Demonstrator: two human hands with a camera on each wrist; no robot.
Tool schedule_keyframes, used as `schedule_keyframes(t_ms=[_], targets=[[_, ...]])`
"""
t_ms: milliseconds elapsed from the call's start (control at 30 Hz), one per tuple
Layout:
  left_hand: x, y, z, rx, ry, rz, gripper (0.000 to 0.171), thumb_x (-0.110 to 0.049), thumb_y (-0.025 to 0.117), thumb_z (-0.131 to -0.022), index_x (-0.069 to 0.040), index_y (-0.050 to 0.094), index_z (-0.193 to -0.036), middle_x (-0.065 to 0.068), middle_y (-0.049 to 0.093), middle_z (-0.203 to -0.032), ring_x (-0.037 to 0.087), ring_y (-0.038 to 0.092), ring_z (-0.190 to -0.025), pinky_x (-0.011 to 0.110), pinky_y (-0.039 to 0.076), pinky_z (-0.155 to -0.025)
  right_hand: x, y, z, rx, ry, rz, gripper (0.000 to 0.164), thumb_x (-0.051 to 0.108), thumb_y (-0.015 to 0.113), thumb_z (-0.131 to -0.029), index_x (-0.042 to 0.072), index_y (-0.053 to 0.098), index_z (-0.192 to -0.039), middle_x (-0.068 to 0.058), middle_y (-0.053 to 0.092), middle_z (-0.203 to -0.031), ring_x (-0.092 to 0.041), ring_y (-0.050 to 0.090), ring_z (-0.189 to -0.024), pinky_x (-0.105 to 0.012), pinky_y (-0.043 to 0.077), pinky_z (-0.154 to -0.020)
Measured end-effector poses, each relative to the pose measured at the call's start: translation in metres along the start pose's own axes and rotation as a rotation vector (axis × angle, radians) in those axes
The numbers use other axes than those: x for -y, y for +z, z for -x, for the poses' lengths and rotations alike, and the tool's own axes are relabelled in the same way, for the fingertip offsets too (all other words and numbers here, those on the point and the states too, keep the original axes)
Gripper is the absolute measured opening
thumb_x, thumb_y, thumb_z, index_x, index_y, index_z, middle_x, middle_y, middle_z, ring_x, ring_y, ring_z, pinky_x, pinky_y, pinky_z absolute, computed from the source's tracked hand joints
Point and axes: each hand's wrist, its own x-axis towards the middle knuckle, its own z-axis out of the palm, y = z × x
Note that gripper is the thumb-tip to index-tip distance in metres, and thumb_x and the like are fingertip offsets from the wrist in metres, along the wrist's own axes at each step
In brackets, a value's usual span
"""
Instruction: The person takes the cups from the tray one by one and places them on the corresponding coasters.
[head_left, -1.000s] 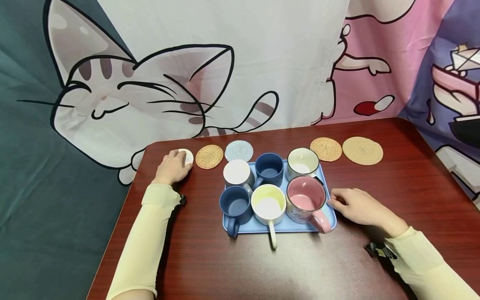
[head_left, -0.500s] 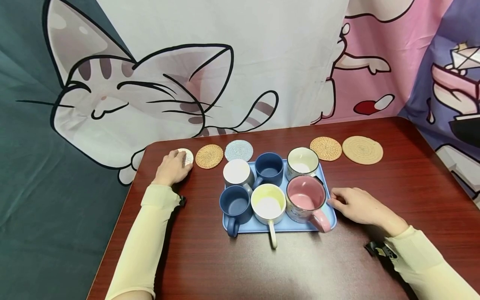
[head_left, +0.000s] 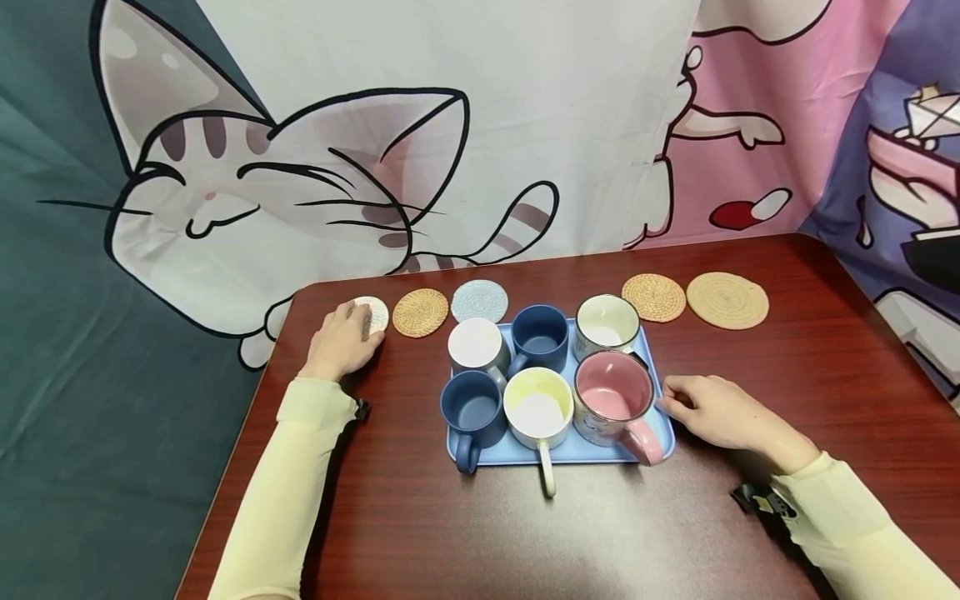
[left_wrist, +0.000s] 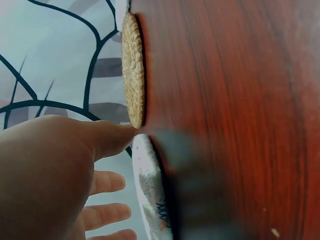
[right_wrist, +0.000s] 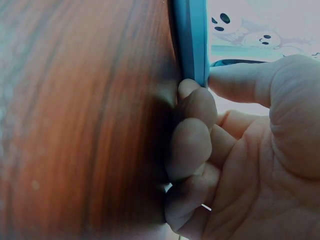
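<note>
My left hand (head_left: 341,342) is over a round white coaster (head_left: 372,314) at the table's far left and hides part of it. In the left wrist view its fingers (left_wrist: 106,216) are extended above the coaster, and the thumb is near the coaster's edge; contact is unclear. My right hand (head_left: 720,412) pinches the right rim of a blue tray (head_left: 585,454) between thumb and curled fingers. On the tray stand several mugs: a white one (head_left: 476,346), two dark blue ones, a cream one (head_left: 606,323), a pink-lined one (head_left: 613,396) and a yellow-lined one (head_left: 537,408).
Left of the tray's back lie a tan woven coaster (head_left: 420,312) and a pale blue one (head_left: 479,301). Two more tan woven mats (head_left: 727,300) lie at the back right. A printed cat curtain (head_left: 585,125) hangs behind the wooden table (head_left: 600,533). Mug handles overhang the tray's front.
My left hand and forearm have drawn back slightly toward me, while the white coaster stays in place. My right hand and the tray have not visibly moved.
</note>
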Motion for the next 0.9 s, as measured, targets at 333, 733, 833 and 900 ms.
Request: schedule_keyframes(t_ms=[333,733,833,900], targets=[[-0.007,-0.005,0.025,-0.068,0.071,-0.058,0.066,-0.041,0.057,-0.1,-0.005,0.043,-0.153,0.027,0.035,-0.161,0.052,0.038,-0.144,0.072,0.04,-0.105,0.0,-0.001,-0.001,0.008,0.005,0.002,0.035,0.021,0.068,-0.098,0.024,0.048,-0.07,0.014,0.036,-0.06,-0.001,0.036,-0.057,-0.023,0.029,-0.058],[-0.009,-0.004,0.074,-0.132,0.135,-0.098,0.063,-0.04,0.059,-0.101,-0.003,0.047,-0.15,0.027,0.045,-0.155,0.05,0.047,-0.138,0.068,0.042,-0.106,-0.005,0.004,0.0,-0.049,-0.041,-0.027,0.036,0.019,0.07,-0.095,0.025,0.047,-0.069,0.015,0.035,-0.059,0.0,0.034,-0.056,-0.024,0.028,-0.055],[-0.007,-0.004,0.088,-0.131,0.13,-0.094,0.063,-0.04,0.059,-0.101,-0.003,0.048,-0.15,0.027,0.045,-0.155,0.05,0.046,-0.138,0.069,0.042,-0.106,-0.005,0.003,0.0,-0.047,-0.043,-0.025,0.035,0.019,0.069,-0.096,0.025,0.047,-0.07,0.015,0.035,-0.059,0.0,0.034,-0.056,-0.024,0.028,-0.055],[-0.005,-0.004,0.098,-0.126,0.123,-0.098,0.063,-0.04,0.06,-0.1,-0.003,0.048,-0.15,0.026,0.044,-0.156,0.05,0.046,-0.139,0.069,0.042,-0.105,-0.002,0.001,0.0,-0.02,-0.024,-0.018,0.035,0.021,0.068,-0.098,0.024,0.047,-0.07,0.015,0.035,-0.06,0.0,0.034,-0.057,-0.023,0.028,-0.057]])
